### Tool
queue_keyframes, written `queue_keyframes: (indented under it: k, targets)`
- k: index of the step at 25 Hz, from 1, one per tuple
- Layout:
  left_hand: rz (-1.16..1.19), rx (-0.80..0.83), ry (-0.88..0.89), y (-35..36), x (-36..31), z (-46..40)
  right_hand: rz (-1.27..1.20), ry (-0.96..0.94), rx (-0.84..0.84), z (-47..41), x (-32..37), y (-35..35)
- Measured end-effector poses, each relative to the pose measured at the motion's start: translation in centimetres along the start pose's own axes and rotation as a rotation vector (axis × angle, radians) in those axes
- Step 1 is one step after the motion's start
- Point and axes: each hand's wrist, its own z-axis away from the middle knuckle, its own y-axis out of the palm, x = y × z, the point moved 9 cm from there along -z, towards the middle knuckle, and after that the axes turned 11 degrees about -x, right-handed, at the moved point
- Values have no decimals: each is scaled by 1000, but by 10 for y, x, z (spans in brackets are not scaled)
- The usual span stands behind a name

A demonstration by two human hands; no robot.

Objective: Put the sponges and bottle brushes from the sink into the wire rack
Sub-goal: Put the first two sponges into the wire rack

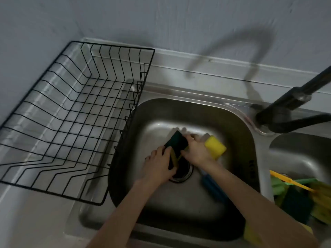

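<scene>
Both hands are down in the left steel sink (238, 140), over the drain. My left hand (157, 167) grips the near end of a dark green and yellow scrub sponge (176, 144). My right hand (195, 151) touches the same sponge's far side, and a bottle brush with a yellow foam head (215, 146) and a blue handle (213, 188) lies under its wrist. Whether the right hand grips the brush is unclear. The black wire rack (75, 122) stands on the counter left of the sink, with nothing in it.
A black faucet (293, 108) rises at the right, between the two basins. The right basin (293, 154) holds several more sponges and brushes (304, 197), green and yellow. Another yellow sponge (250, 231) sits near the front rim. The wall runs close behind.
</scene>
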Motion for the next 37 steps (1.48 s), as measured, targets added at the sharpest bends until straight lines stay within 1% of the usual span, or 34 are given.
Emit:
queue_keyframes:
  k: [3,6,10,13,19,23,26,29,31,37]
  targets:
    - [-4,54,-39,14,10,-7,64,-64,43,-12,2,12]
    - [-23,117,-32,29,16,-10,136,-128,105,-16,6,27]
    - [-41,86,-42,33,24,-14,317,-220,149,-20,10,32]
    - [-10,59,-62,32,27,-16,364,-199,171,-20,3,35]
    - [99,18,-94,18,22,-12,225,-79,74,-10,-13,21]
    - [116,-96,-41,-9,1,-5,175,4,-17,5,-16,-12]
    - [198,-156,-20,-31,-17,5,133,11,-97,21,-13,-43]
    - [355,-260,-11,-63,-37,23,94,-40,-201,41,-1,-77]
    - [413,-332,-2,-87,-47,40,68,-88,-256,52,11,-97]
    - [346,-580,40,-161,-68,97,-14,-273,-334,84,59,-145]
